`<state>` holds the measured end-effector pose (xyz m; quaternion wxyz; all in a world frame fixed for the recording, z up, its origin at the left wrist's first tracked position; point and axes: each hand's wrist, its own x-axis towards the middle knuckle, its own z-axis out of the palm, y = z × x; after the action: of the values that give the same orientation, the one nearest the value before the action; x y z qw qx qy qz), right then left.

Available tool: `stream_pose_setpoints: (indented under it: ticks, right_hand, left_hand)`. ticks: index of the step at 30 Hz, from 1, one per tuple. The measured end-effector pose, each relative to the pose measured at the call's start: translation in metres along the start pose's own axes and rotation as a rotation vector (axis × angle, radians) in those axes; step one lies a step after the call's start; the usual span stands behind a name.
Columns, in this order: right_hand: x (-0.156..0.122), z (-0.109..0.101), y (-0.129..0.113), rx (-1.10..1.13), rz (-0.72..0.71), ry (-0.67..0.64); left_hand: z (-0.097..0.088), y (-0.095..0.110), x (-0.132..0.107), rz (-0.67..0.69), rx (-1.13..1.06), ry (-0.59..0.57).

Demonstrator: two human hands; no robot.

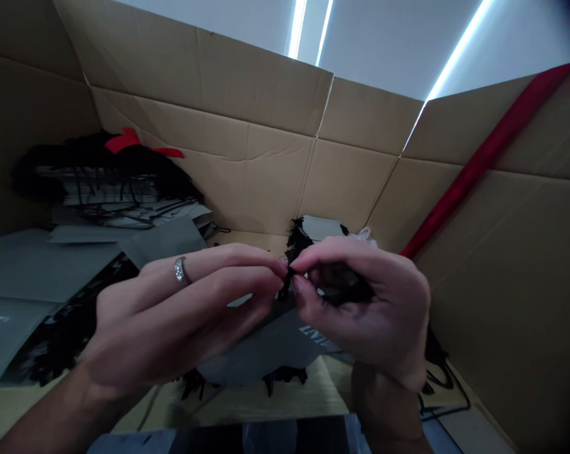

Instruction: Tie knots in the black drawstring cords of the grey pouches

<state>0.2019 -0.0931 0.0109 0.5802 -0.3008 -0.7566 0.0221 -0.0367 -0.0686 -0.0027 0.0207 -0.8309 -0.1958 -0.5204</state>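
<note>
My left hand (181,309), with a ring on one finger, and my right hand (365,302) meet in the middle of the view. Both pinch a thin black cord (287,277) between their fingertips. My right hand also curls round a dark bundle of cord in its palm. Below the hands hangs a grey paper tag (285,347) with white lettering, partly hidden by my fingers. Black cord ends poke out under it.
Cardboard walls (247,157) enclose the work area, with a red strip (478,164) down the right wall. A stack of grey tags with black cords (110,195) and a red piece lies at the back left. More grey tags (318,227) sit behind my hands.
</note>
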Motion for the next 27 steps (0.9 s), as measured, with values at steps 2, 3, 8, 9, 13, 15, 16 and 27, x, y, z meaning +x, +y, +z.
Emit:
stream_pose_setpoints:
  ticks: [2,3,8,9,13,15,16,27]
  right_hand:
    - [-0.001,0.001,0.001,0.014,-0.018,-0.023]
    - [-0.001,0.002,0.002,0.014,-0.022,-0.032]
    - [0.004,-0.001,0.004,0.014,-0.035,-0.041]
    - [0.005,-0.002,0.005,0.02,-0.039,-0.042]
    - [0.007,-0.005,0.007,0.069,-0.047,-0.061]
    - [0.006,-0.005,0.008,0.104,-0.022,-0.066]
    - [0.006,-0.005,0.008,0.12,-0.003,-0.06]
    - [0.005,-0.006,0.005,0.021,0.016,-0.05]
  left_hand:
    - [-0.003,0.001,0.003,0.01,-0.044,-0.017]
    - [-0.004,0.001,0.005,-0.008,-0.082,-0.031]
    - [0.0,-0.011,0.014,0.048,-0.225,-0.092]
    - [0.002,-0.015,0.015,0.083,-0.239,-0.081]
    - [0.01,-0.026,0.02,0.115,-0.321,0.051]
    - [0.01,-0.028,0.022,0.144,-0.334,0.02]
    - [0.01,-0.029,0.022,0.147,-0.333,-0.001]
    - [0.011,-0.029,0.013,0.077,-0.196,0.059]
